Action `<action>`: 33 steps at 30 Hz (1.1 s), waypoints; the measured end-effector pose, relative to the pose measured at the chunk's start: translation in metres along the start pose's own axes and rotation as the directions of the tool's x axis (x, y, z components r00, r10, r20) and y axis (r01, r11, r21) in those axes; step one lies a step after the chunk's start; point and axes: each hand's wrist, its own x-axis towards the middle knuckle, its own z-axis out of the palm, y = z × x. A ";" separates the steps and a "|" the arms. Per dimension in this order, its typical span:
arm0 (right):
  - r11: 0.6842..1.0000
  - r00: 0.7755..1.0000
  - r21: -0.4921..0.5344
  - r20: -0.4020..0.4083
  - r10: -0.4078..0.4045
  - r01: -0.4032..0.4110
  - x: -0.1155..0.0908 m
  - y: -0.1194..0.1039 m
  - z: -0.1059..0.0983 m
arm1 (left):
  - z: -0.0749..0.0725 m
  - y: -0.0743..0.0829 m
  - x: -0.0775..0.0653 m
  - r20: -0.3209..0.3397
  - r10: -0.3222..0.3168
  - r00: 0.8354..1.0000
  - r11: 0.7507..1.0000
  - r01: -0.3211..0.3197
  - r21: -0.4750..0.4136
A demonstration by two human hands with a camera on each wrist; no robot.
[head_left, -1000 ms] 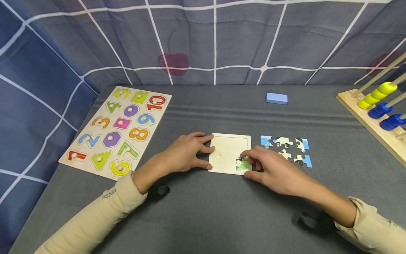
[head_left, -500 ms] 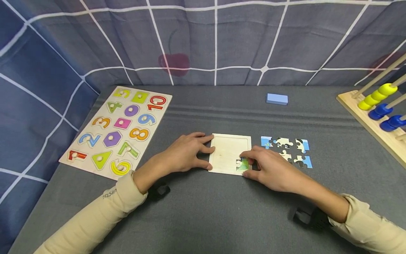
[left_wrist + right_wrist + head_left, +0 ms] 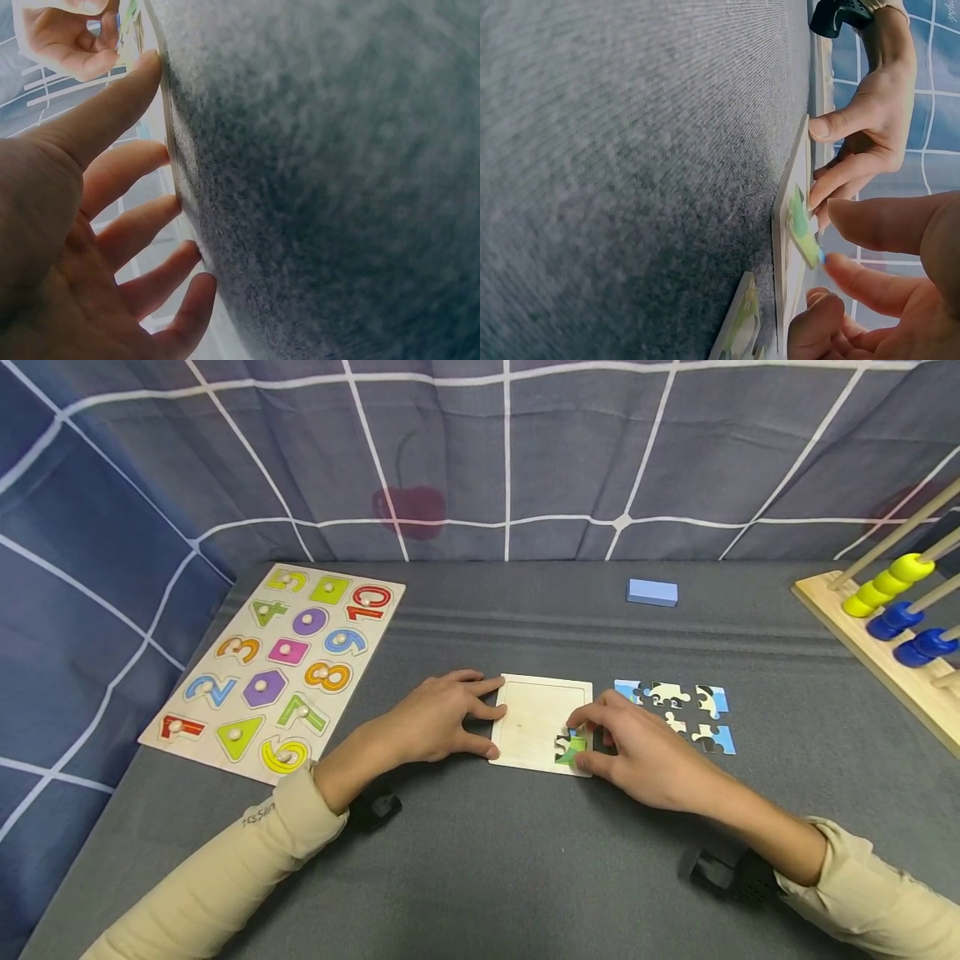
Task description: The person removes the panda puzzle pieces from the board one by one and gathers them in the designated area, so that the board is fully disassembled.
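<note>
My left hand (image 3: pixel 435 718) rests with spread fingers along the left edge of a square wooden puzzle tray (image 3: pixel 536 710). In the left wrist view, fingertips (image 3: pixel 169 154) touch the tray's thin edge. My right hand (image 3: pixel 652 756) is at the tray's lower right, pinching a green jigsaw piece (image 3: pixel 568 749) between thumb and index finger. The right wrist view has this piece (image 3: pixel 802 229) tilted, one side raised off the tray, its blue corner at the index fingertip. Several loose panda jigsaw pieces (image 3: pixel 670 695) lie just right of the tray, some partly hidden by the right hand.
A number-and-shape peg board (image 3: pixel 273 672) lies at the left. A blue block (image 3: pixel 652 592) sits toward the back. At the far right stands a wooden bead abacus (image 3: pixel 885 635). Behind the grey table hangs a checked curtain (image 3: pixel 465 452).
The green piece has shifted slightly left and turned a little in the tray. My right thumb has moved up from the tray's lower edge to the piece. The left hand stays put.
</note>
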 end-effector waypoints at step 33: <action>0.968 0.998 0.248 -0.052 -0.027 0.039 -0.007 0.009 -0.004 | 0.000 0.001 -0.001 -0.008 0.008 1.000 1.000 -0.008 0.009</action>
